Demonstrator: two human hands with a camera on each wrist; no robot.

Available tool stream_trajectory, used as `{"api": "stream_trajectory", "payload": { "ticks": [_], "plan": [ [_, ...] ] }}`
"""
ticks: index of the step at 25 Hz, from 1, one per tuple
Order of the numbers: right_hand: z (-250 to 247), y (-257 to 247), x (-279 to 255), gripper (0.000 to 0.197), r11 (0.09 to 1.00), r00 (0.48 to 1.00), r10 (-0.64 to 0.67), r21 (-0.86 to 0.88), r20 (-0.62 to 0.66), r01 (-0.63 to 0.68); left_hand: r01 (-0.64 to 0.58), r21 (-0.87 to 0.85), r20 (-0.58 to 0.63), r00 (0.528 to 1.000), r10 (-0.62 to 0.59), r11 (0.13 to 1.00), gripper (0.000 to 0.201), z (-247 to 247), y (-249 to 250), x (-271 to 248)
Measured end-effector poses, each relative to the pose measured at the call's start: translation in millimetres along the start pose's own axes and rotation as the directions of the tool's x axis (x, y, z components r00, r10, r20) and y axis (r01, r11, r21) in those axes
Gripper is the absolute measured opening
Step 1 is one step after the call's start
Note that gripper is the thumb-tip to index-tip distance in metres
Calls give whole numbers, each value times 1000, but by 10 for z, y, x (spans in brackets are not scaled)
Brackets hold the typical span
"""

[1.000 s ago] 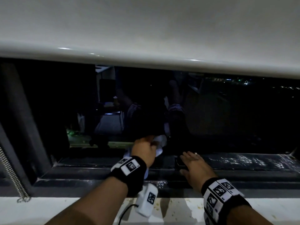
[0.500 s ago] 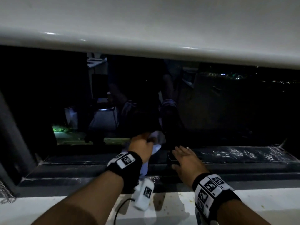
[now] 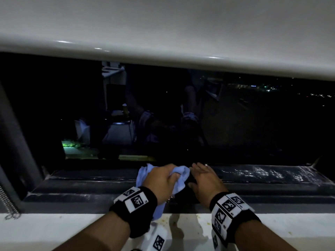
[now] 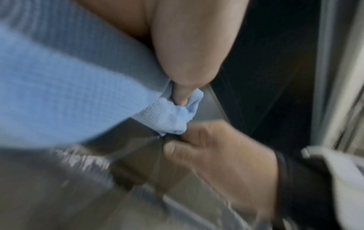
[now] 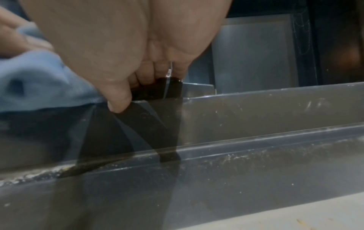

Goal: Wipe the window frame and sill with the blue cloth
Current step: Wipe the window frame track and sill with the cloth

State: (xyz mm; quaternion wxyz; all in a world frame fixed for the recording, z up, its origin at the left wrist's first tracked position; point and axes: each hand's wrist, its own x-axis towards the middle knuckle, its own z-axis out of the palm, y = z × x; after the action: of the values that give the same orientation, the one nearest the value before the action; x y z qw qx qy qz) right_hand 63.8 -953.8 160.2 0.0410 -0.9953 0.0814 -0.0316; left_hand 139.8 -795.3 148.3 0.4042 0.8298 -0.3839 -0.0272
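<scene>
The blue cloth [image 3: 181, 173] is bunched in my left hand [image 3: 161, 180], which grips it on the dark bottom rail of the window frame [image 3: 253, 175]. The left wrist view shows my thumb pressing into the cloth [image 4: 59, 77]. My right hand [image 3: 204, 180] lies just right of the cloth, almost touching it. Its fingers curl over a small black block [image 5: 157, 88] on the rail, with the thumb on the front face below it. The cloth [image 5: 39, 80] touches that thumb. The white sill [image 3: 45, 230] runs below the frame, under both wrists.
Dark glass [image 3: 235, 124] with reflections fills the opening. A white panel [image 3: 163, 24] overhangs it from above. A bead chain [image 3: 7, 201] hangs at the far left. Whitish dusty streaks [image 3: 262, 173] cover the rail to the right of my hands.
My left hand has drawn the cloth back from the base of the glass onto the rail, closer to my right hand. The right hand has stayed on the black block.
</scene>
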Motion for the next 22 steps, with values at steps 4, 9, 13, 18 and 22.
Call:
{"api": "stream_trajectory", "payload": {
  "ticks": [4, 9, 13, 18, 22],
  "plan": [
    [-51, -20, -78, 59, 1000, 1000, -19, -5, -21, 19, 99, 50, -195, 977, -87, 994, 22, -98, 153, 204],
    [-75, 177, -493, 53, 993, 991, -82, 77, -106, 91, 110, 286, -103, 991, -84, 952, 24, 295, 311, 9],
    [-125, 434, -704, 52, 994, 992, -45, 91, -116, 56, 73, 98, -172, 984, -55, 992, 16, 289, 399, -195],
    [-75, 600, -857, 51, 989, 992, -53, 134, -118, 68, 171, -102, -157, 970, -186, 980, 25, 214, 436, -531],
    [66, 519, -1100, 39, 932, 965, 8, 352, -261, 88, 136, -212, -276, 941, -193, 968, 19, 368, 525, -765]
  ]
}}
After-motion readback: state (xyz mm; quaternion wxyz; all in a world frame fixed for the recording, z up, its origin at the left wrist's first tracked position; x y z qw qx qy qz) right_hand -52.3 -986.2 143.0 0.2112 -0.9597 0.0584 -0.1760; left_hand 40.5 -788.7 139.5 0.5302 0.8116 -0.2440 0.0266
